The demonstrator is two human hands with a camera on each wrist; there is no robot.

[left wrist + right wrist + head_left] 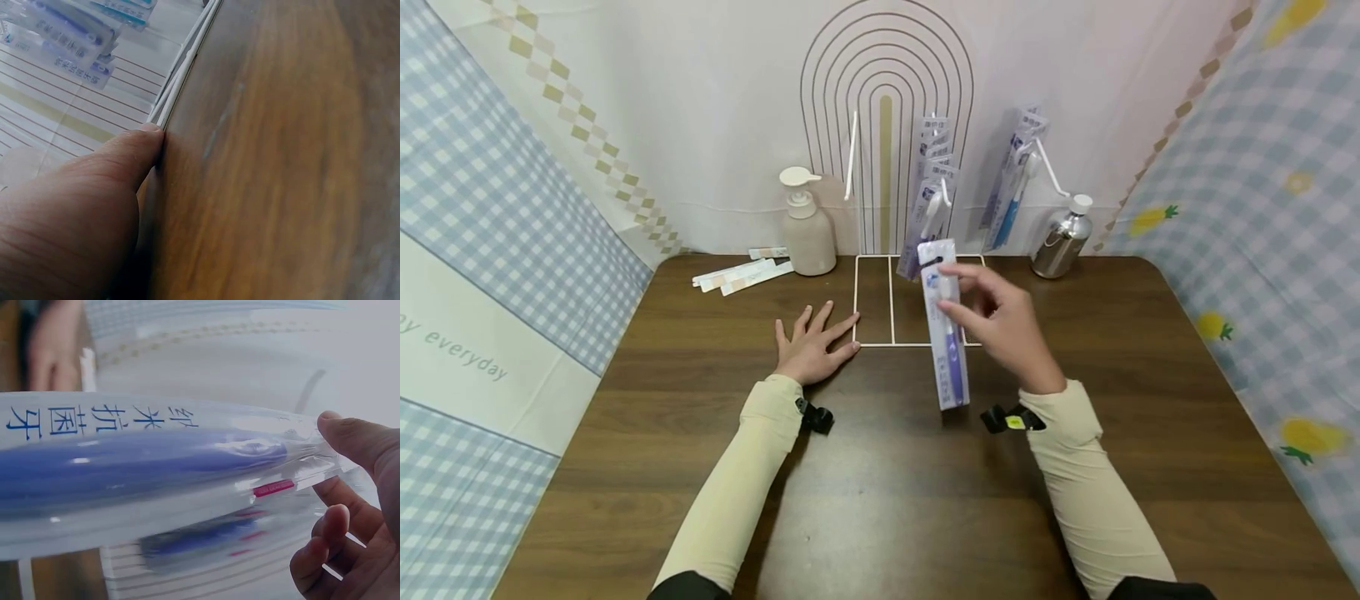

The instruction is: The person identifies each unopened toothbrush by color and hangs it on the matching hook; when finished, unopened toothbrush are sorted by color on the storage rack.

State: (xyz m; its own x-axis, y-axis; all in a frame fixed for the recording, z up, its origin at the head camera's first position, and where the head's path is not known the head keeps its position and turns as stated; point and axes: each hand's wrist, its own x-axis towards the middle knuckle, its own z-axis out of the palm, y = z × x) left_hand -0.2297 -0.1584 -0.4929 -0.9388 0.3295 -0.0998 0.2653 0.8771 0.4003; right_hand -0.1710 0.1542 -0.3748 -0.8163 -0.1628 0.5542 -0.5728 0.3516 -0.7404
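Note:
A packaged purple toothbrush (pixel 951 350) hangs upright above the table, its upper part pinched between thumb and fingers of my right hand (pixel 1011 321). The right wrist view shows the clear package (pixel 156 462) close up, with blue printed characters and the thumb (pixel 356 434) on its edge. My left hand (pixel 811 346) lies flat with spread fingers on the table, its thumb and index finger touching the white wire rack base (pixel 892 325). Behind the held package, several packaged toothbrushes (pixel 928 200) hang on the middle hook; more packages (pixel 1015 183) hang on the right hook.
The left hook (pixel 851 158) carries no package. A beige pump bottle (pixel 808 233) and several paper sachets (pixel 737 273) stand and lie at the back left. A silver bottle (pixel 1062 242) with a white cap is at the back right. Patterned curtains (pixel 535 183) enclose the wooden table (pixel 880 500).

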